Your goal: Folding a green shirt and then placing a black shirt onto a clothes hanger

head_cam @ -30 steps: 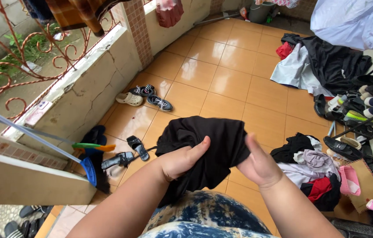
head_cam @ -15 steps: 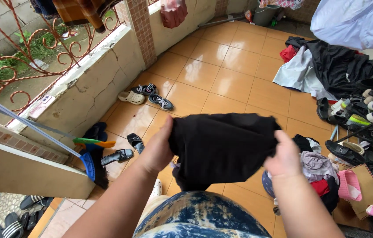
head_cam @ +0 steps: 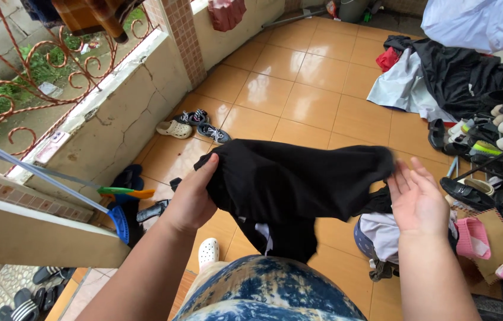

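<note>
I have the black garment (head_cam: 290,184) stretched out above the tiled floor (head_cam: 299,101), my left hand (head_cam: 192,199) gripping its left edge. My right hand (head_cam: 418,199) is released, palm flat against the right end. I judge I'm spreading it out; next calls for regripping that right side.

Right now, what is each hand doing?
Left hand: closed on the black garment.
Right hand: open, fingers spread, at the garment's edge.

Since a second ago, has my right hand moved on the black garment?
Yes. The right hand let go of the black garment and opened, shifting right toward the clothes pile.
</note>
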